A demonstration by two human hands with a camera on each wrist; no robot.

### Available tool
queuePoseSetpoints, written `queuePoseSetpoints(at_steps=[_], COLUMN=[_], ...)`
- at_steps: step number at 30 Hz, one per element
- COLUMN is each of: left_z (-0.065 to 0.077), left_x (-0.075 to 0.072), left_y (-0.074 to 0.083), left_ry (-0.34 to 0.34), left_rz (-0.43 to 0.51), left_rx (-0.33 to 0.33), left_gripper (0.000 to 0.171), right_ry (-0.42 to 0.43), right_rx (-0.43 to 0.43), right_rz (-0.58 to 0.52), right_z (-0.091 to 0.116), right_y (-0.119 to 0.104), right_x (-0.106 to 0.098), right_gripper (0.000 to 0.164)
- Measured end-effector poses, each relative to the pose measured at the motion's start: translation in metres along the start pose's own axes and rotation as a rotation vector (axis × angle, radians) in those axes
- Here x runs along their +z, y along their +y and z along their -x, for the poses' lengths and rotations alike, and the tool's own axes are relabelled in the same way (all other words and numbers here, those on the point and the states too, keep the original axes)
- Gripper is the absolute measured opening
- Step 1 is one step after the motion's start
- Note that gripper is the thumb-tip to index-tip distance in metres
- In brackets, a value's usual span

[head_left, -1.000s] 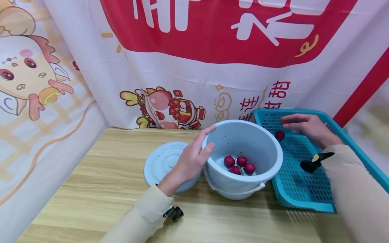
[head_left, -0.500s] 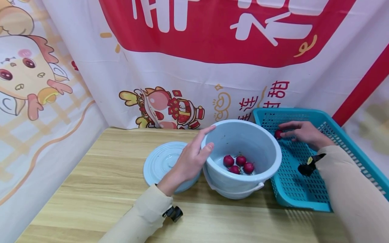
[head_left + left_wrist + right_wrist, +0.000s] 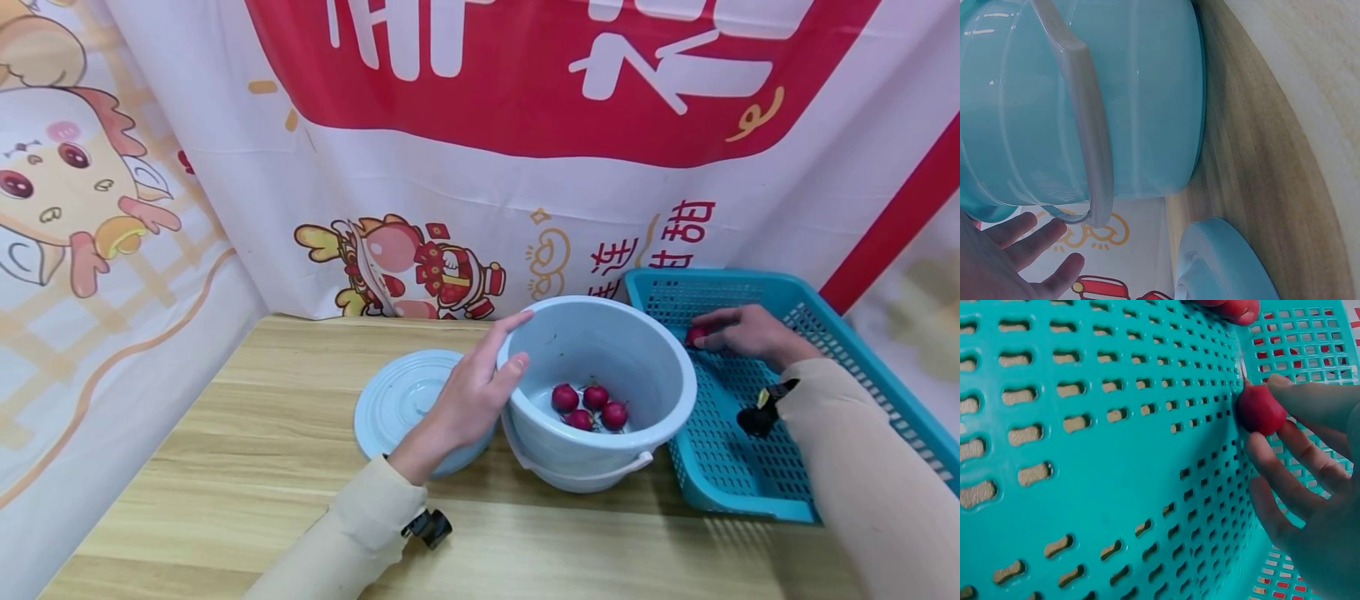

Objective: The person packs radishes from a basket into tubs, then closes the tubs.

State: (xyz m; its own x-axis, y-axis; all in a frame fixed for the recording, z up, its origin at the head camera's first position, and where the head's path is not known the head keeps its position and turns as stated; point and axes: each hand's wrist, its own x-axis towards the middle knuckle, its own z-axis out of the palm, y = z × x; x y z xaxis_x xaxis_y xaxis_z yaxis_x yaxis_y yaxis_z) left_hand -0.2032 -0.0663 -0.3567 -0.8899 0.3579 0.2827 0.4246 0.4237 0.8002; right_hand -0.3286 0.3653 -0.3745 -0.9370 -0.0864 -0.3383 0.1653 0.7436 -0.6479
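My left hand rests against the left rim of a light blue bucket, its fingers fairly straight and the thumb tip lying over the edge. Several red radishes lie on the bucket's floor. Inside the teal basket to the right, my right hand pinches a red radish between thumb and fingers. That radish sits by the basket wall and is mostly covered by the hand in the head view. Part of another round red thing shows at the top edge of the right wrist view.
A light blue round lid lies on the wooden table left of the bucket, partly behind the left forearm. The bucket's handle hangs down its side. Printed cloth stands behind the table.
My right hand has lowered into the basket's far left part, and its fingers have closed on the radish there. The left hand and the bucket have stayed in place.
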Motion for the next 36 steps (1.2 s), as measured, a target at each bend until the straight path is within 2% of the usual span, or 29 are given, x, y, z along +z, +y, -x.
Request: queuePoseSetpoints(at_steps=[7, 17, 21, 26, 36], left_z=[0.000, -0.001, -0.001, -0.001, 0.000], left_x=[0.001, 0.001, 0.001, 0.000, 0.000], left_y=[0.000, 0.000, -0.002, -0.003, -0.002], left_ry=[-0.004, -0.005, 0.000, 0.002, 0.000], left_rz=[0.000, -0.006, -0.012, -0.008, -0.004], left_rx=[-0.009, -0.011, -0.010, -0.006, 0.001], left_gripper=[0.057, 0.057, 0.057, 0.057, 0.058], right_ry=[-0.022, 0.007, 0.017, 0.067, 0.145], right_rx=[0.014, -0.033, -0.066, -0.127, -0.156], right_rz=[0.020, 0.085, 0.093, 0.090, 0.015], right_z=[0.000, -0.002, 0.000, 0.007, 0.027], right_y=[-0.001, -0.009, -0.017, -0.030, -0.058], right_x=[0.002, 0.006, 0.006, 0.005, -0.005], right_gripper=[0.067, 0.047, 0.046, 0.052, 0.082])
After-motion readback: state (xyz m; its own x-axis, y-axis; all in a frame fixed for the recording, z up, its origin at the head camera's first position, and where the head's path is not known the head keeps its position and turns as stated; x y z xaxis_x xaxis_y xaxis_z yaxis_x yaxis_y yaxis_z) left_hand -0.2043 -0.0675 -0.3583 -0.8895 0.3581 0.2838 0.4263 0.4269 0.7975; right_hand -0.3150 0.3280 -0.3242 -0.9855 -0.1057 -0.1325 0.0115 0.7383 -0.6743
